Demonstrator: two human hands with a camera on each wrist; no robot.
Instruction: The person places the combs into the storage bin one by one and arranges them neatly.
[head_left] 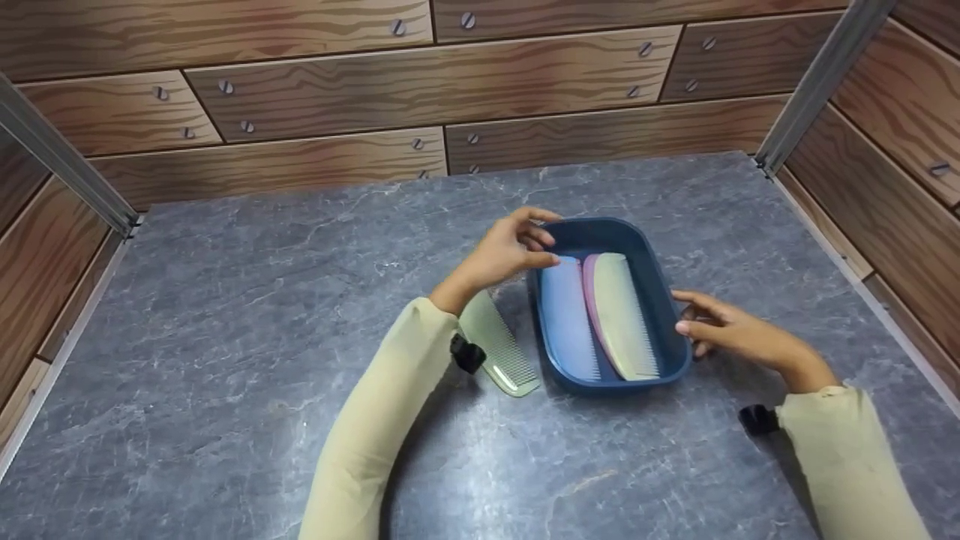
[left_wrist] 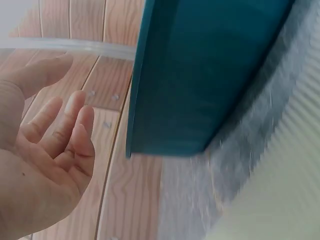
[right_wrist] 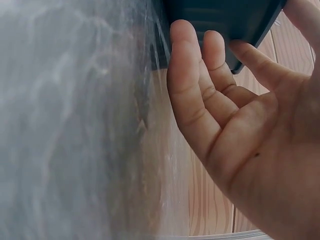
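Note:
A dark blue rectangular tub (head_left: 651, 259) stands on the table. Inside it lie a blue comb (head_left: 566, 322), a pale yellow comb (head_left: 624, 319) and a pink comb (head_left: 592, 289) partly hidden under the yellow one. My left hand (head_left: 508, 247) is above the tub's left rim, its fingers loosely bent and holding nothing; the left wrist view shows it apart from the wall. My right hand (head_left: 731, 334) touches the tub's right side with thumb and fingertips, fingers loosely bent. A light green comb (head_left: 504, 352) lies on the table under my left wrist, partly covered by the sleeve.
The grey marbled table (head_left: 300, 300) extends around the tub. Wood-patterned panels (head_left: 315, 97) enclose the back and sides, with metal posts (head_left: 817, 90) at the corners. A small black device (head_left: 757, 420) is worn at each wrist.

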